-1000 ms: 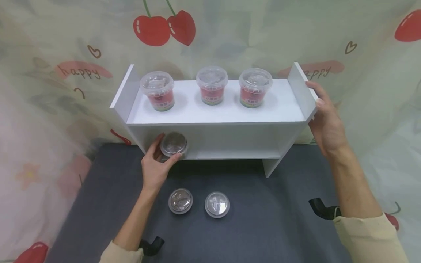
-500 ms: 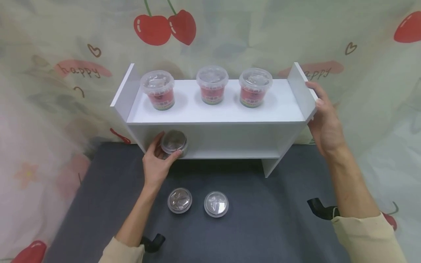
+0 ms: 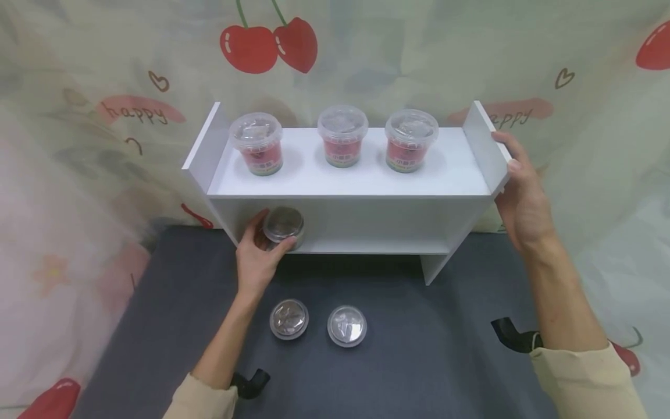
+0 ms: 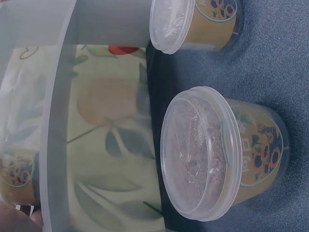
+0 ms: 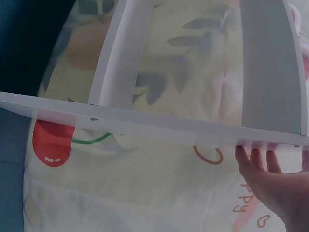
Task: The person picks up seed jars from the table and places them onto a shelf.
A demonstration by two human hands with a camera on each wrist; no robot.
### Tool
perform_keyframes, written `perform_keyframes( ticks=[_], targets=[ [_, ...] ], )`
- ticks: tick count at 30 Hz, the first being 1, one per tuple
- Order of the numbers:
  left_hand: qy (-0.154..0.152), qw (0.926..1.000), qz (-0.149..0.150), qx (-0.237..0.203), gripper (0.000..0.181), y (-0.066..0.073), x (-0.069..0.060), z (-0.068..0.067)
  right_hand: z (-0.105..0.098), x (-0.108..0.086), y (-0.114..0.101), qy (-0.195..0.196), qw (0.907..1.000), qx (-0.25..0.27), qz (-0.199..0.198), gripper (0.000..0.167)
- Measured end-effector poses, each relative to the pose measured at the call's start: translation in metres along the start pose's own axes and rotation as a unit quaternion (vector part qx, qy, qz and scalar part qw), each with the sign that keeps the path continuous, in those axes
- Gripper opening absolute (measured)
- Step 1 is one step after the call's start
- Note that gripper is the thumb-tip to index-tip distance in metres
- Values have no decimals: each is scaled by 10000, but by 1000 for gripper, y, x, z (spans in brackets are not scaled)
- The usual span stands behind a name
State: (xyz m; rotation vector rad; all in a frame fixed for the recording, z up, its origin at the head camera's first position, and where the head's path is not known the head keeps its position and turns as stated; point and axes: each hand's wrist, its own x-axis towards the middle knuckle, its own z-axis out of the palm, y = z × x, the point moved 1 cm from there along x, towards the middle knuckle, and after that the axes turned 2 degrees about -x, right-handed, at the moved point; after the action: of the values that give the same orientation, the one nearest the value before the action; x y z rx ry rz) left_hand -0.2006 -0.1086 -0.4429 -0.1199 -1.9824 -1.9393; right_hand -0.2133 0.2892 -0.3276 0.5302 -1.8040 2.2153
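The left grip [image 3: 256, 262] is curved about a lidded cup [image 3: 284, 224], thumb on the near right side and fingers round the left, a side hold that presumably suits the low headroom under the board above. The cup is at the left end of the lower shelf [image 3: 374, 244], its lid facing up; whether its base bears fully on the board cannot be told, the hand and frame edge hiding it. The right grip [image 3: 526, 198] is not wrapped round anything: its fingertips lie against the outer face and edge of the right side panel [image 3: 484, 145], probably to steady the white unit while the other hand works at the far left. Above, on the upper shelf [image 3: 345, 183], stand three red-labelled cups: left [image 3: 256, 142], middle [image 3: 342, 137] and right [image 3: 410, 139], apart from one another, likely for easy access. Nearer, on the dark counter [image 3: 419, 361], two upright cups, one left [image 3: 289, 319] and one right [image 3: 348, 326], stand before the unit, seemingly within easy reach. Beyond hangs a cherry-printed cloth [image 3: 361, 52].
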Motion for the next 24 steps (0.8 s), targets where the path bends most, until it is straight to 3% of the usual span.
perform_keyframes(
  ticks=[5,12,19,24],
  targets=[
    [-88,9999,-90,83,76,7,-2,4,-2,-2,-1,43,10000,-13,-16,49],
    [-128,9994,-238,-230,81,4,-6,0,1,1,0,-53,10000,-43,49,49],
    [-1,9983,224,-536,76,-22,-7,-5,2,1,1,4,9999,-104,24,49],
    [102,9974,439,-571,71,-25,-11,-7,1,0,0,78,9998,-174,9,49]
  ],
)
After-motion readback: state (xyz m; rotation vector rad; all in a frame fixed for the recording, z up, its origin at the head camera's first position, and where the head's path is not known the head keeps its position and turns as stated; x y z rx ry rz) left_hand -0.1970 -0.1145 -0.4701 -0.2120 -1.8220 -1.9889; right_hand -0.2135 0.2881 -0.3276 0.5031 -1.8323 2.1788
